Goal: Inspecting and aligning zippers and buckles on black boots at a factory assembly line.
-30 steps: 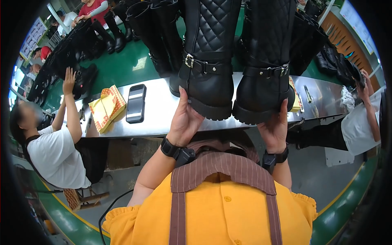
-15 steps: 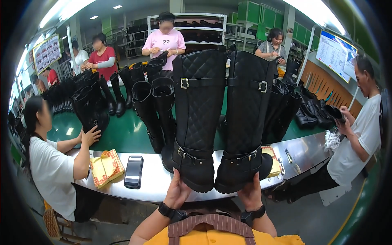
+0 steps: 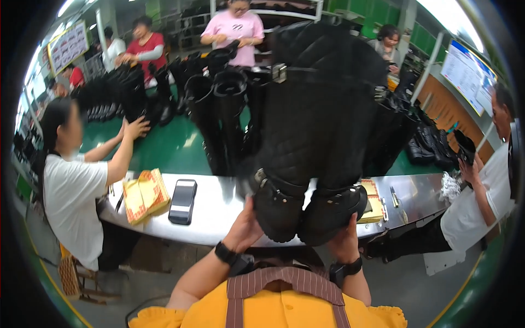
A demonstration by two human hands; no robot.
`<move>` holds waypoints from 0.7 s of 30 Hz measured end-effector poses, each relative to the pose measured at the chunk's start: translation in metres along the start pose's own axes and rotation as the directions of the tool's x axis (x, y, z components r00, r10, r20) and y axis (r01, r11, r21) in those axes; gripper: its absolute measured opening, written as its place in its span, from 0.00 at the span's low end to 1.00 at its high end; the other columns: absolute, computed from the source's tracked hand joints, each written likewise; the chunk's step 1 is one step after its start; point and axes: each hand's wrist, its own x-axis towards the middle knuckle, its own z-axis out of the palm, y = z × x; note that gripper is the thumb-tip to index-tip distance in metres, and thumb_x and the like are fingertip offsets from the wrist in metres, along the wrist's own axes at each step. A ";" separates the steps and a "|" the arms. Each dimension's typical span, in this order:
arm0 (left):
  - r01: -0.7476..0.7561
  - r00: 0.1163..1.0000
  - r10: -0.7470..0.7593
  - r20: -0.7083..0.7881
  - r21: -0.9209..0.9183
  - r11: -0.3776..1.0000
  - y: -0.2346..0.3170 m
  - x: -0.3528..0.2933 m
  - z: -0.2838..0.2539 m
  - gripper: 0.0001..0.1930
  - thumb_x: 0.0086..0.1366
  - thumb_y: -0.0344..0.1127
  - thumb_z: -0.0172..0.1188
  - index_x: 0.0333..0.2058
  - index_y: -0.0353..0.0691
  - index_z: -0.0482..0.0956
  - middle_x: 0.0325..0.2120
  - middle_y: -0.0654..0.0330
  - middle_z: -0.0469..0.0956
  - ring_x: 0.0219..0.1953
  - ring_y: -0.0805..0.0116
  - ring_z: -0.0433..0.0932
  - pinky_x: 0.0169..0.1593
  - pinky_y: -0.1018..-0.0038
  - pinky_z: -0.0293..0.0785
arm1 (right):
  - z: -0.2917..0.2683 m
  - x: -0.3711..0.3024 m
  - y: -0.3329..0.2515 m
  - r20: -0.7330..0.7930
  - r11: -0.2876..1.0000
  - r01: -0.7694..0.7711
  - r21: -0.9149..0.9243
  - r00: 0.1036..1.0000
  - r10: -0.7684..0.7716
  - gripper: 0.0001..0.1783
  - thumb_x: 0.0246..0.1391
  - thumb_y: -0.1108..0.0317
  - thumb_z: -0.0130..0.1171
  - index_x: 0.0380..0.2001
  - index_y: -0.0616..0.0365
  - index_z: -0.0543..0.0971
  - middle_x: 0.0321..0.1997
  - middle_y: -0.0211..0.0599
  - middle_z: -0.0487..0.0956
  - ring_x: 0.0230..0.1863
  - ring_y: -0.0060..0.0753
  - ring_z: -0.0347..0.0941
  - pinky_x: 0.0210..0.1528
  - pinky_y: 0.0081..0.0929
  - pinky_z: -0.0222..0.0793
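Note:
A pair of tall black boots stands upright before me, quilted, with buckled straps at shaft and ankle, slightly blurred. My left hand [image 3: 245, 229] grips the foot of the left boot [image 3: 292, 131] low down, thumb against its side. Round the foot of the right boot [image 3: 345, 142] my right hand [image 3: 345, 240] is closed, its fingers partly hidden beneath. The boots lean against each other, soles toward me, just above the front edge of the metal worktop [image 3: 219, 218].
On the worktop lie a black handheld device [image 3: 182, 201], a yellow patterned paper stack [image 3: 145, 197] and another yellow stack [image 3: 372, 202] beside small tools [image 3: 397, 198]. More boots [image 3: 229, 115] crowd the green table [image 3: 169, 145]. Co-workers stand or sit around it; one at left touches a boot.
The boots have come together from a slight gap and tipped, their tops shifting right and upward. Both my hands moved with them. The whole view has shifted; the co-worker at right lowered a shoe.

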 end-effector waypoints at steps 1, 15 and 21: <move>0.112 0.994 -0.112 0.013 -0.052 0.992 0.003 0.005 0.001 0.37 0.67 0.63 0.40 0.65 0.43 0.53 0.63 0.55 0.60 0.64 0.61 0.61 0.67 0.60 0.54 | -0.004 0.003 -0.001 0.158 0.997 -0.075 -0.002 0.985 0.074 0.39 0.60 0.39 0.46 0.64 0.55 0.60 0.67 0.38 0.62 0.66 0.42 0.58 0.67 0.40 0.53; -0.081 0.994 0.058 0.088 0.286 0.955 -0.012 0.046 -0.005 0.24 0.68 0.46 0.42 0.57 0.38 0.68 0.52 0.49 0.73 0.54 0.56 0.74 0.62 0.61 0.65 | 0.053 0.006 -0.153 0.463 -0.123 0.449 -0.885 0.818 -0.343 0.42 0.41 0.68 0.70 0.59 0.64 0.61 0.56 0.43 0.70 0.60 0.37 0.64 0.62 0.31 0.58; 0.388 0.901 -0.256 0.351 -0.387 0.836 -0.014 0.040 -0.036 0.24 0.70 0.44 0.43 0.58 0.35 0.65 0.55 0.49 0.70 0.55 0.60 0.73 0.59 0.64 0.70 | 0.194 0.039 -0.202 0.860 -0.497 0.717 -0.489 0.492 -0.136 0.45 0.49 0.62 0.65 0.65 0.60 0.53 0.64 0.45 0.64 0.63 0.35 0.63 0.64 0.33 0.58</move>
